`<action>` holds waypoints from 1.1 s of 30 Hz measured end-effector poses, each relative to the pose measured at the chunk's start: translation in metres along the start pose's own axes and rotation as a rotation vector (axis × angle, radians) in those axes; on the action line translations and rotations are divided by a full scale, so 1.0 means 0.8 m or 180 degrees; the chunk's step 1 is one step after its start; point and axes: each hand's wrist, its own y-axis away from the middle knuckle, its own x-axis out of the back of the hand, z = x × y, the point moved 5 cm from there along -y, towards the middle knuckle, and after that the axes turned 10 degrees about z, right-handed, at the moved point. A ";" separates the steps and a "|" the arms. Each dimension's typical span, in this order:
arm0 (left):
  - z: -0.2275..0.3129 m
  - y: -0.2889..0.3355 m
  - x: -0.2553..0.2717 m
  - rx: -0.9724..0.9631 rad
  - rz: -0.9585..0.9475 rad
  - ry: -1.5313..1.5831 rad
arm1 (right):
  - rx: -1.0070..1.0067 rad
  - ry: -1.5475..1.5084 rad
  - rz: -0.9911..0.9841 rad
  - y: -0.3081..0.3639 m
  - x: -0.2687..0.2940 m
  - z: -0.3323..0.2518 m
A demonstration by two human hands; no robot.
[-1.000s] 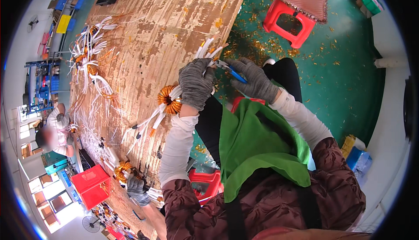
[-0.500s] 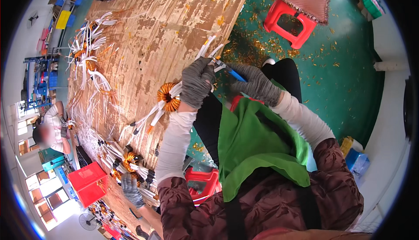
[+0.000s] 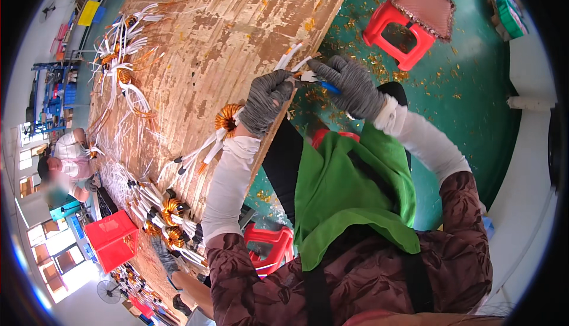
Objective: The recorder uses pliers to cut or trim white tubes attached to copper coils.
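My left hand [image 3: 265, 102], in a grey striped glove, is closed around white-sleeved wire leads [image 3: 287, 57] over the table edge. The leads belong to a copper-wound ring coil [image 3: 227, 118], which lies by my left wrist with more sleeved leads trailing nearer me. In my right hand [image 3: 355, 89], gloved the same way, is a blue-handled tool [image 3: 330, 87]. Its metal end meets a lead's tip just beyond my left fingers. Blur and my fingers hide the tool's exact kind.
More coils [image 3: 123, 76] with white leads lie at the table's [image 3: 219, 41] left; others [image 3: 172, 212] are heaped nearer, by a red bin [image 3: 111, 240] and a co-worker's gloved hand [image 3: 164, 253]. Another person [image 3: 70, 154] is far left. A red stool [image 3: 398, 35] stands among copper-coloured scraps on the green floor.
My right hand has moved up and turned, bringing the tool closer to the lead tips. My left hand still grips the leads. The co-worker's hand at lower left has shifted left.
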 end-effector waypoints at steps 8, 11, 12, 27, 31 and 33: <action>0.014 0.009 -0.037 -0.1576 0.0072 -0.2662 | -0.2962 -0.3636 -0.0926 0.073 -0.013 -0.019; 0.013 0.006 -0.039 -0.2529 0.0448 -0.2489 | -0.2970 -0.3544 -0.0912 0.081 -0.018 -0.017; 0.005 0.004 -0.041 -0.1941 0.0191 -0.2703 | -0.2870 -0.3436 -0.0828 0.086 -0.018 -0.013; -0.017 -0.004 -0.036 -0.2084 -0.0292 -0.3195 | -0.3164 -0.3440 0.0230 0.110 -0.043 -0.058; -0.005 -0.005 -0.041 -0.1513 -0.0313 -0.2950 | -0.4191 -0.4698 0.1668 0.128 -0.037 -0.016; 0.000 -0.004 -0.043 -0.1963 -0.0310 -0.3122 | -0.4086 -0.4931 0.2170 0.141 -0.021 0.023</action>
